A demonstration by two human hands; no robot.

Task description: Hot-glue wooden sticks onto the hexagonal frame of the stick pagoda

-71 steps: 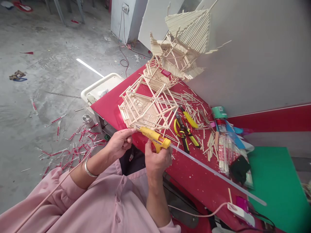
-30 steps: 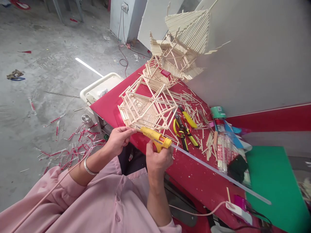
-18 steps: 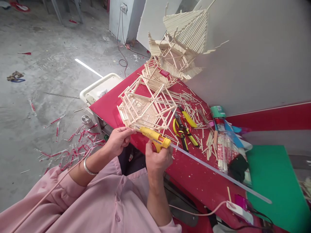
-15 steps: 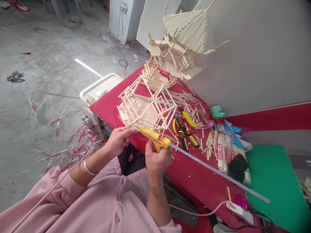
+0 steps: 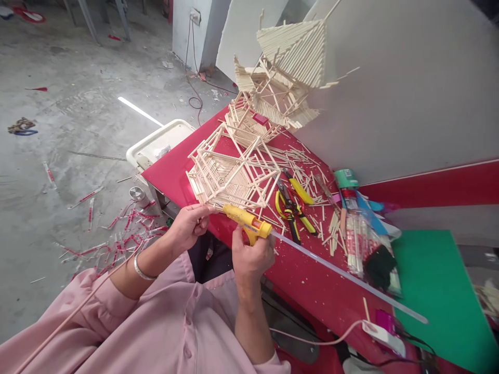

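My right hand [image 5: 253, 254] is wrapped round the handle of a yellow hot glue gun [image 5: 246, 219]. A long translucent glue stick [image 5: 343, 270] sticks out of the gun's back end. At the gun's nozzle, my left hand [image 5: 191, 224] is closed in a pinch; whatever lies between its fingertips is too small to make out. Just beyond both hands, a frame built of thin wooden sticks [image 5: 222, 179] rests on the red tabletop [image 5: 175, 161]. Behind it stands a taller stick structure with slatted roofs [image 5: 294, 49].
Yellow-and-black pliers [image 5: 288, 208] and a yellow-handled tool [image 5: 301, 191] lie among loose sticks [image 5: 307, 166]. Packs of sticks [image 5: 356, 241] sit at the right by a green board [image 5: 432, 291]. A power strip [image 5: 384, 338] is near the front edge. Wrappers [image 5: 125, 234] litter the floor.
The camera view has shifted slightly. Both hands hold the same pose, with the glue gun's nozzle still at the left fingertips.
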